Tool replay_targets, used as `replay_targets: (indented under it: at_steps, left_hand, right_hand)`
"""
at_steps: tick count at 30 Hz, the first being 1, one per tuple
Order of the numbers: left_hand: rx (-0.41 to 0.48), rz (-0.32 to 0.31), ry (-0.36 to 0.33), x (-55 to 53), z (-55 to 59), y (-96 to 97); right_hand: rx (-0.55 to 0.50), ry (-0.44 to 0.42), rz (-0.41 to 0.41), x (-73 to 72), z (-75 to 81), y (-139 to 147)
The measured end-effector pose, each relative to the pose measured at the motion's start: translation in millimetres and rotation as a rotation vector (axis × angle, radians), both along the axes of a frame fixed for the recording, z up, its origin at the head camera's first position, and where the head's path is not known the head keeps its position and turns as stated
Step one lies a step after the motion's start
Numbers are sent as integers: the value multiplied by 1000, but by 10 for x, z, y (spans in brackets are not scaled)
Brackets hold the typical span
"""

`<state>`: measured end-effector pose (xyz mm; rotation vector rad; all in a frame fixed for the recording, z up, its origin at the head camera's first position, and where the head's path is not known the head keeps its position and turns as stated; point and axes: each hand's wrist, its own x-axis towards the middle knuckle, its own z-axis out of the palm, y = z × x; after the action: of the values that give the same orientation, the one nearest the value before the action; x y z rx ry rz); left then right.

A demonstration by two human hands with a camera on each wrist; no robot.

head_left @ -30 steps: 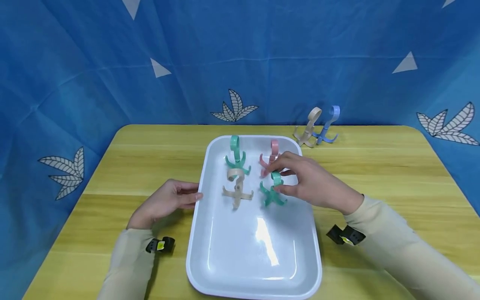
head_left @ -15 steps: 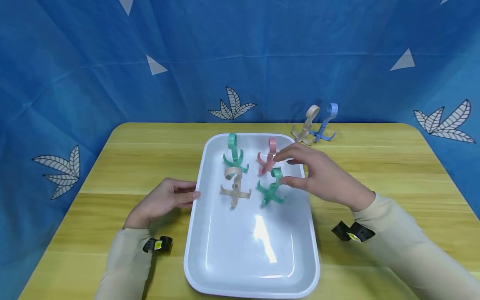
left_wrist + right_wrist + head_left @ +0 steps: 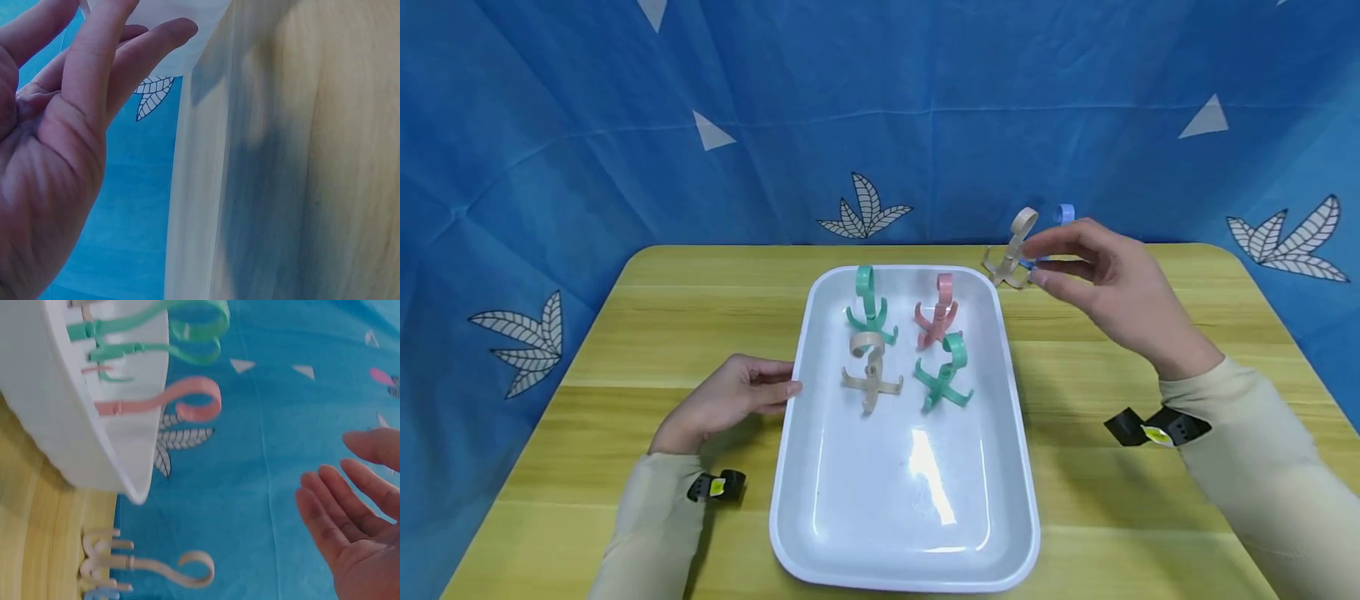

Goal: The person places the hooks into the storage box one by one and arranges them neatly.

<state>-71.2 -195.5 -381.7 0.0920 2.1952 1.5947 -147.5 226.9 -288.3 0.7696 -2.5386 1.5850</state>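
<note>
My left hand (image 3: 730,400) grips the left edge of the white tray (image 3: 910,550), thumb over the rim. My right hand (image 3: 1120,292) hangs in the air with its thumb and fingers apart, holding nothing. In the head view it lies just right of a beige pronged hanging hook (image 3: 1018,242) standing on the table behind the tray, and partly hides a blue one (image 3: 1064,213). In the tray stand two green hooks (image 3: 867,292) (image 3: 943,379), a pink hook (image 3: 940,312) and a beige hook (image 3: 872,379), curled ends up. The right wrist view shows the fingers (image 3: 350,512) spread.
A yellow wood-grain table (image 3: 700,308) bears the tray and the loose hooks. Behind it hangs a blue cloth (image 3: 775,83) with leaf and triangle prints, close to the two loose hooks at the back edge.
My right hand has left the nearer green hook, which stays standing in the tray, and has moved back and right to the loose hooks. The left hand keeps its place on the tray.
</note>
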Motion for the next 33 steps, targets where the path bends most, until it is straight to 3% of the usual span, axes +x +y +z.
replay_targets:
  at_steps: [5, 24, 33]
  left_hand:
    - [-9, 1, -4, -1, 1, -6]
    - [-16, 4, -3, -4, -4, -18]
    - [-12, 4, -10, -10, -11, -4]
  right_hand:
    - [-95, 21, -87, -128, 1, 127]
    - [-146, -37, -252, -661, -273, 357]
    - [-124, -176, -308, -934, -458, 358]
